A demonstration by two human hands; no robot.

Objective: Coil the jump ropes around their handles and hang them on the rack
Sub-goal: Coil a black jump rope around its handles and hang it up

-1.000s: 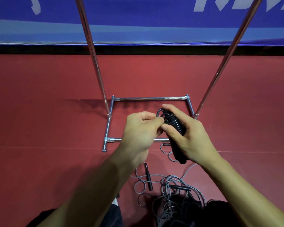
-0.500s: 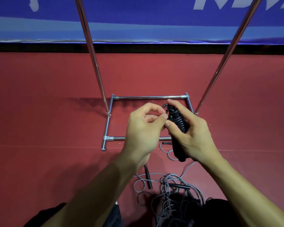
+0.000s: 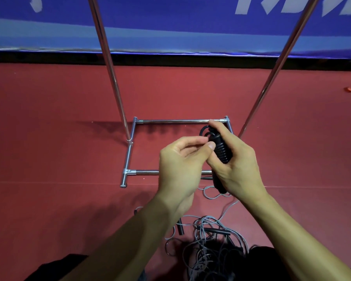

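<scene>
Well, the right hand (image 3: 238,166) has the black jump rope (image 3: 222,151) wrapped in its fingers, low in front of the person and above the base of the rack (image 3: 170,121), with the cord wound in tight turns round its handles and a small loop (image 3: 203,131) standing out at the top end. The left hand (image 3: 180,165) is curled up close beside it, thumb tip against the coils and forefinger bent just above; whether a strand is pinched between them I can't tell. To my eye the bundle is light and easy for one hand, but the cord looks smooth, rubbery and springy, the sort that wants to unwind once the pressure goes, so the hold belongs across the turns themselves, thumb on one side and fingers on the other, as the right hand has it. The handles under the coils should be stiff enough to squeeze hard without harm, and the loop looks the natural part to slip over a bar. Down on the red floor (image 3: 49,142), a tangle (image 3: 209,238) of thin grey cords and dark handles lies near the person; those look limp and likely to snag on each other when one is lifted out
</scene>
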